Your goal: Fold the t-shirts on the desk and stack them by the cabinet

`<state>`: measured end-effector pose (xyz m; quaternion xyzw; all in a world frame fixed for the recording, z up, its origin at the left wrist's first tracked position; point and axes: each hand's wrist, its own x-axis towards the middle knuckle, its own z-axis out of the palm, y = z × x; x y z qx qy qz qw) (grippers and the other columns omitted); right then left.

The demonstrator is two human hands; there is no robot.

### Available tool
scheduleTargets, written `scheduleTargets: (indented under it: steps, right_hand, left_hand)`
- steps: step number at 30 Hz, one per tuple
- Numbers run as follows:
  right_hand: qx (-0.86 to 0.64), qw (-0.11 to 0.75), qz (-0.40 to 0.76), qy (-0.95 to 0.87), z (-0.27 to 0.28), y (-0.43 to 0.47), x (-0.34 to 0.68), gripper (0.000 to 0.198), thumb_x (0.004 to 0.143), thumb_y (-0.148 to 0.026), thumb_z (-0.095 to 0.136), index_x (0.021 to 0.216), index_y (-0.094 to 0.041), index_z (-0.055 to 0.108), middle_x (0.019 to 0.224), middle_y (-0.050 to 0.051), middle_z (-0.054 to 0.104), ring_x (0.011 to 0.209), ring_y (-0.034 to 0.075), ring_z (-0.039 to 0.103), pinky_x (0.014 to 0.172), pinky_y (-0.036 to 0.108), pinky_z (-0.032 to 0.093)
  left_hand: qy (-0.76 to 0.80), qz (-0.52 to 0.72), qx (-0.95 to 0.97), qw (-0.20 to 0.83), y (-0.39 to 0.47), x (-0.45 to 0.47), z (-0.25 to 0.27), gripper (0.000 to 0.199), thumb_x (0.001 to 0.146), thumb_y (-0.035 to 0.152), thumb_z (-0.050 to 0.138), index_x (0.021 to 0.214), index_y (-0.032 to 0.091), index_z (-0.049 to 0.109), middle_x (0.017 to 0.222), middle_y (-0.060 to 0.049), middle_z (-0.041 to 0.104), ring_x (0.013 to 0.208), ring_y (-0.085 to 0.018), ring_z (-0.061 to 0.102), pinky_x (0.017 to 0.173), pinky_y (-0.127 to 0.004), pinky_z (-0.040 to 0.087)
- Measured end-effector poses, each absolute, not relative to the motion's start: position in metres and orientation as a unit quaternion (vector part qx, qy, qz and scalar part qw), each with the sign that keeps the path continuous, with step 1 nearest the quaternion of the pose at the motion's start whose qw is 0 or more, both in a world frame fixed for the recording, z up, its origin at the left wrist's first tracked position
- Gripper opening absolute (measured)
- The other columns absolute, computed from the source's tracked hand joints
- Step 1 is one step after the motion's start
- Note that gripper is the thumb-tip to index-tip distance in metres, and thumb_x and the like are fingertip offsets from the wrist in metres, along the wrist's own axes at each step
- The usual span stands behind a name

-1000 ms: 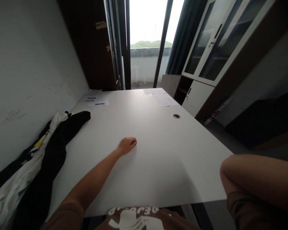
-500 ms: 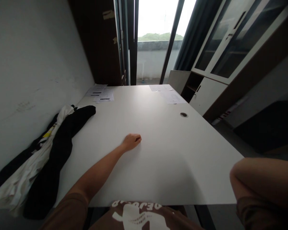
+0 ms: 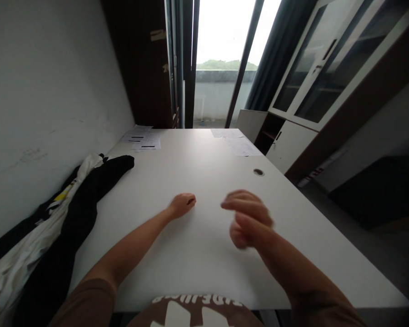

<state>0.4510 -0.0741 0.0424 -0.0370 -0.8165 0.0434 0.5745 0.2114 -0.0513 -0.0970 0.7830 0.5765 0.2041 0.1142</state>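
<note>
The left arm (image 3: 136, 247) reaches forward over the white table (image 3: 204, 172), bent a little at the elbow. Its left hand (image 3: 183, 205) rests on the table top with the fingers curled in, like a loose fist. The right arm (image 3: 293, 265) comes in from the other side. Its right hand (image 3: 248, 219) is over the table, palm side turned toward the left hand, with bent fingers. It is blurry, so I cannot tell if they are spread or pressed together. The two hands are near each other but do not touch.

There is one table, right under both hands. It has one round hole (image 3: 258, 172) on the right. Papers (image 3: 145, 138) lie in the far left corner, too small to count. At least two sheets (image 3: 241, 145) lie at the far right. One heap of black and white clothes (image 3: 80, 209) lies along the left side, by one wall (image 3: 54, 91).
</note>
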Motion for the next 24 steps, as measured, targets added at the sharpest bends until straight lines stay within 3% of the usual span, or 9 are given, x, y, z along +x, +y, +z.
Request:
scheduleTargets:
  steps: [2,4,7,12,16,20,24]
  right_hand:
    - [-0.07,0.561,0.062,-0.822,0.018,-0.04,0.432,0.037,0.105,-0.048,0.045,0.135,-0.028,0.053,0.098,0.007,0.066,0.082,0.022,0.066,0.072,0.041,0.06]
    - [-0.154,0.492,0.085,-0.853,-0.013,-0.003,0.416,0.032,0.107,-0.039,0.042,0.132,-0.024,0.055,0.103,0.008,0.064,0.081,0.019,0.065,0.075,0.038,0.059]
    - [-0.249,0.407,0.069,-0.876,-0.06,0.042,0.403,0.03,0.105,-0.04,0.045,0.125,-0.024,0.061,0.109,0.011,0.064,0.102,0.025,0.063,0.089,0.042,0.056]
    - [-0.266,0.371,0.077,-0.886,-0.101,0.068,0.403,0.038,0.102,-0.044,0.053,0.133,-0.024,0.06,0.13,0.014,0.06,0.121,0.028,0.056,0.102,0.049,0.052]
    - [-0.206,0.313,0.087,-0.923,-0.106,0.06,0.404,0.038,0.102,-0.043,0.054,0.134,-0.025,0.06,0.134,0.011,0.061,0.128,0.027,0.053,0.107,0.049,0.048]
    - [-0.209,0.255,0.081,-0.941,-0.105,0.057,0.4,0.046,0.102,-0.048,0.052,0.141,-0.023,0.057,0.145,0.013,0.056,0.136,0.029,0.048,0.112,0.05,0.044]
    - [-0.233,0.208,0.076,-0.947,-0.104,0.058,0.399,0.058,0.102,-0.052,0.05,0.151,-0.023,0.048,0.156,0.013,0.045,0.146,0.03,0.038,0.118,0.053,0.036]
  left_hand:
    - [0.589,0.203,0.776,0.1,-0.035,0.203,-0.095,0.016,0.094,0.025,0.055,0.085,0.024,0.068,0.086,-0.002,0.071,0.082,-0.018,0.063,0.076,-0.028,0.044]
    - [0.611,0.205,0.761,0.082,-0.013,0.197,-0.092,0.015,0.094,0.025,0.055,0.085,0.024,0.067,0.081,-0.002,0.069,0.077,-0.019,0.062,0.073,-0.029,0.044]
    - [0.644,0.216,0.732,0.046,0.018,0.194,-0.086,0.021,0.097,0.026,0.05,0.086,0.022,0.067,0.079,-0.005,0.067,0.077,-0.022,0.062,0.074,-0.032,0.046]
    - [0.611,0.232,0.757,0.01,0.018,0.192,-0.09,0.025,0.101,0.035,0.049,0.095,0.022,0.068,0.102,-0.008,0.067,0.103,-0.023,0.06,0.096,-0.038,0.046]
    - [0.571,0.224,0.79,0.022,-0.013,0.172,-0.1,0.031,0.101,0.047,0.052,0.116,0.025,0.067,0.124,-0.008,0.064,0.12,-0.025,0.055,0.108,-0.043,0.041]
    - [0.588,0.186,0.787,0.014,-0.035,0.147,-0.109,0.061,0.098,0.06,0.051,0.15,0.028,0.046,0.159,-0.009,0.039,0.149,-0.029,0.03,0.122,-0.05,0.024]
    - [0.622,0.141,0.77,0.019,-0.044,0.136,-0.113,0.077,0.098,0.068,0.044,0.161,0.029,0.026,0.169,-0.009,0.02,0.156,-0.03,0.014,0.124,-0.053,0.017]
